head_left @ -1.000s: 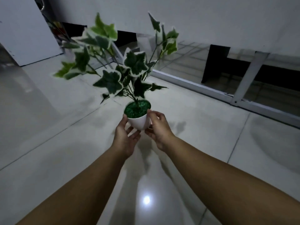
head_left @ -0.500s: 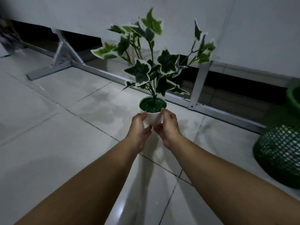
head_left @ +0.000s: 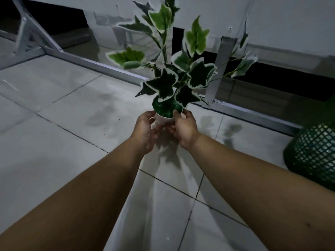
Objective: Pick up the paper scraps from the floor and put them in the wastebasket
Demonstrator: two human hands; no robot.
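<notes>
Both of my hands hold a small white pot with an artificial ivy plant in front of me, low over the tiled floor. My left hand curls round the pot's left side and my right hand grips its right side. A green lattice wastebasket stands on the floor at the right edge, partly cut off. No paper scraps show on the floor in this view.
A white metal frame rail runs along the floor behind the plant, with an upright post and a diagonal brace at the far left. Behind it rises a white wall above a dark gap. The tiles are pale and glossy.
The view has swung right and the wastebasket has come into sight at the right. The pot has moved forward and lower, still held by both hands.
</notes>
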